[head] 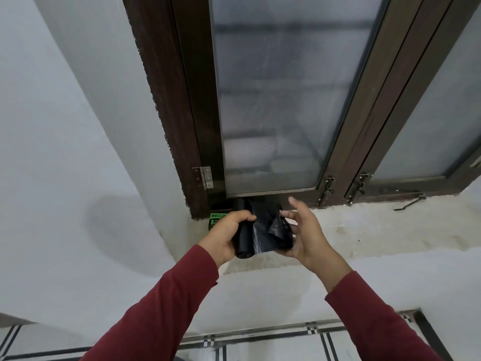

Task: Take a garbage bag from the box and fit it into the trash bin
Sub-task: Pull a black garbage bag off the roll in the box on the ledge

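Observation:
A black roll of garbage bags (243, 238) is held upright over the window sill, with my left hand (225, 237) wrapped around it. A loose black garbage bag (270, 230) is unrolled from the roll toward the right. My right hand (303, 233) supports that loose bag from below and the right, thumb pinching its crumpled edge, the other fingers spread. Behind my left hand, the green and black box (217, 220) lies on the sill in the window corner, mostly hidden. No trash bin is visible.
The rough concrete window sill (377, 230) runs to the right. Above it stand dark wooden window frames (192, 100) with mesh panes, metal latches (326, 190) and a loose hook (410, 203). White walls lie left and below; tiled floor (260, 345) shows at the bottom.

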The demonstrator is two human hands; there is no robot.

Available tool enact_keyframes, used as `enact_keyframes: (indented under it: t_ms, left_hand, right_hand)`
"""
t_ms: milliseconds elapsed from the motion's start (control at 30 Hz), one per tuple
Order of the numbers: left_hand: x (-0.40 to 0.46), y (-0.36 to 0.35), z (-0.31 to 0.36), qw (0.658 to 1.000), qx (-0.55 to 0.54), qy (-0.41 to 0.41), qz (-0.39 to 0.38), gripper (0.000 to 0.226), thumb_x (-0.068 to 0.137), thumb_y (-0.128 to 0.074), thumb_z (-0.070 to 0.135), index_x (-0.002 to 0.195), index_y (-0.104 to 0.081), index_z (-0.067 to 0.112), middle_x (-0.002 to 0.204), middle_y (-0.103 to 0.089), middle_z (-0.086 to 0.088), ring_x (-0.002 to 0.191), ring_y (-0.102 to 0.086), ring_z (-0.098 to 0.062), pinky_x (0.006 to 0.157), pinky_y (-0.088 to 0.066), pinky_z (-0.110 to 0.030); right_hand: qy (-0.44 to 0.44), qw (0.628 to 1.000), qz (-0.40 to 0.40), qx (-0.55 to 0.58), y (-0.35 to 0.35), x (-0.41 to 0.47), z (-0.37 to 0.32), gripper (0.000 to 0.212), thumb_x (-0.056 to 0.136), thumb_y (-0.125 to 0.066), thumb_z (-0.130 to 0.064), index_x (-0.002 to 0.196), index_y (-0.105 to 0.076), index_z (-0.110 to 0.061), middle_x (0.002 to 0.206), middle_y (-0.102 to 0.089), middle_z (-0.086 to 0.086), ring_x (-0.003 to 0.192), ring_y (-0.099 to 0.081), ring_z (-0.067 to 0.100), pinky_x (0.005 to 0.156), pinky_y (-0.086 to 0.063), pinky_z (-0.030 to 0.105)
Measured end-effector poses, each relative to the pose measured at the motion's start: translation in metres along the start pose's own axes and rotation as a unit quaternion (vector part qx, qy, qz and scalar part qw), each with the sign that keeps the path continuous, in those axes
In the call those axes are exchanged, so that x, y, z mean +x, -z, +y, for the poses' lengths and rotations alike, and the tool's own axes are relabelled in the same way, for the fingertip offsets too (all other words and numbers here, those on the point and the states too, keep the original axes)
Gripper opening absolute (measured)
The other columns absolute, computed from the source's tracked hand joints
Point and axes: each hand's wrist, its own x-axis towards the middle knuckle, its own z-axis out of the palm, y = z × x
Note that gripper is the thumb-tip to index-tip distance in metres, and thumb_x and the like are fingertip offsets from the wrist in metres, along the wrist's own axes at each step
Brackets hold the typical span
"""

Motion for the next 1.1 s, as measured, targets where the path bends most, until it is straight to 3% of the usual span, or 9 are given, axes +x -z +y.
enact_keyframes:
  t_ms: [100,233,367,467,600,767,900,967,1100]
  left_hand:
    - [-0.001,-0.001,0.002,1.0,0.004,-0.009,-0.007,0.031,0.09,-0.062,0.013,0.119,-0.068,0.005,0.102,-0.072,-0.018,0.087,-0.068,-0.032,0.068,-0.057,-0.035]
    - [0.001,0.005,0.003,1.0,-0.027,-0.007,-0.005,0.039,0.081,-0.06,0.01,0.118,-0.069,0.003,0.104,-0.073,-0.019,0.087,-0.071,-0.034,0.071,-0.061,-0.038]
    - [-0.001,0.009,0.001,0.998,-0.056,0.007,-0.018,0.053,0.077,-0.058,0.018,0.126,-0.068,0.004,0.12,-0.073,-0.021,0.097,-0.07,-0.037,0.078,-0.06,-0.041]
    - [-0.001,0.011,-0.003,0.999,-0.049,0.001,-0.02,0.058,0.073,-0.065,0.019,0.129,-0.068,0.005,0.116,-0.073,-0.02,0.102,-0.068,-0.038,0.087,-0.059,-0.045]
    - [-0.001,0.01,-0.002,0.999,-0.036,-0.009,-0.025,0.04,0.081,-0.06,0.009,0.118,-0.07,0.003,0.107,-0.074,-0.019,0.095,-0.07,-0.035,0.083,-0.06,-0.042]
    - [0.0,0.012,0.001,1.0,-0.019,-0.003,-0.013,0.033,0.08,-0.062,0.007,0.112,-0.071,0.007,0.101,-0.074,-0.016,0.089,-0.069,-0.034,0.078,-0.058,-0.04]
    - [0.002,0.013,0.001,1.0,-0.022,-0.009,-0.004,0.042,0.078,-0.062,0.008,0.12,-0.07,0.006,0.106,-0.073,-0.018,0.097,-0.068,-0.037,0.085,-0.058,-0.045]
    - [0.002,0.015,0.0,1.0,-0.018,-0.009,0.005,0.047,0.076,-0.063,0.012,0.122,-0.071,0.005,0.109,-0.074,-0.019,0.1,-0.067,-0.038,0.091,-0.055,-0.048]
    - [0.001,0.017,-0.001,0.999,-0.031,-0.007,0.009,0.05,0.074,-0.065,0.012,0.123,-0.07,0.004,0.108,-0.073,-0.019,0.099,-0.067,-0.038,0.085,-0.058,-0.045]
  right_hand:
    - [0.044,0.992,-0.015,-0.114,-0.003,0.008,0.006,0.046,0.088,-0.078,-0.026,0.127,-0.054,-0.027,0.124,-0.067,0.009,0.106,-0.068,0.025,0.073,-0.059,0.038]
    - [0.122,0.98,0.002,-0.156,-0.001,0.011,0.007,0.051,0.093,-0.055,0.009,0.117,-0.059,-0.036,0.117,-0.067,0.001,0.095,-0.066,0.021,0.062,-0.056,0.028]
    - [0.119,0.976,0.058,-0.17,0.003,0.01,0.004,0.044,0.09,-0.042,0.008,0.082,-0.077,-0.017,0.097,-0.074,0.01,0.083,-0.066,0.021,0.066,-0.057,0.03]
    - [0.112,0.976,0.109,-0.154,0.005,0.01,0.005,0.009,0.087,-0.063,-0.011,0.086,-0.072,-0.014,0.1,-0.074,0.012,0.088,-0.069,0.024,0.068,-0.059,0.034]
    - [0.184,0.932,0.142,-0.278,0.006,0.008,0.007,0.048,0.064,-0.093,-0.032,0.09,-0.057,-0.016,0.089,-0.067,-0.002,0.079,-0.063,0.011,0.064,-0.052,0.023]
    - [0.276,0.902,0.13,-0.306,0.012,0.014,0.009,0.026,0.088,-0.072,-0.008,0.103,-0.061,-0.027,0.099,-0.067,-0.012,0.086,-0.063,0.012,0.061,-0.041,0.007]
    - [0.229,0.922,0.051,-0.307,0.014,0.015,0.006,0.051,0.091,-0.05,0.007,0.099,-0.072,-0.038,0.109,-0.068,-0.021,0.098,-0.065,0.012,0.075,-0.055,0.023]
    - [0.203,0.929,0.067,-0.302,0.015,0.015,0.005,0.055,0.086,-0.042,0.011,0.086,-0.079,-0.029,0.103,-0.073,-0.011,0.095,-0.066,0.013,0.066,-0.053,0.014]
    - [0.18,0.938,0.14,-0.26,0.018,0.013,0.003,0.035,0.088,-0.051,-0.002,0.078,-0.079,-0.021,0.09,-0.074,-0.003,0.092,-0.067,0.02,0.068,-0.05,0.024]
